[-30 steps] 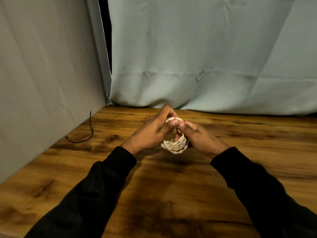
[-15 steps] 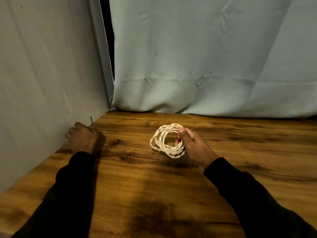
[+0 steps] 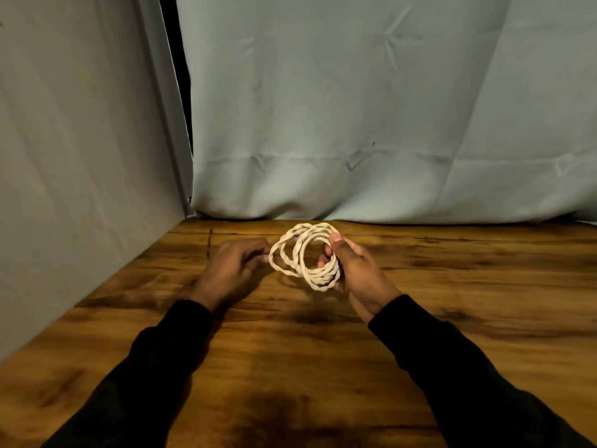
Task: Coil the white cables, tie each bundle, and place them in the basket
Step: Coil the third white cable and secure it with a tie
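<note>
A coil of white twisted cable (image 3: pixel 298 253) is held upright above the wooden table (image 3: pixel 290 367). My right hand (image 3: pixel 355 276) grips the coil's right side, thumb on top and fingers through the loops. My left hand (image 3: pixel 234 268) sits just left of the coil with curled fingers, its fingertips close to the outer loop. A thin black tie (image 3: pixel 209 242) sticks up from behind the left hand, which appears to pinch it. No basket is in view.
A grey panel (image 3: pixel 80 156) walls off the left side, and a pale cloth curtain (image 3: pixel 371 124) hangs along the table's back edge. Bare wood lies in front of and to the right of my hands.
My left hand let go of the coil, reached left to the black tie by the wall, and came back beside the coil with it. The coil's loops have sprung looser in my right hand.
</note>
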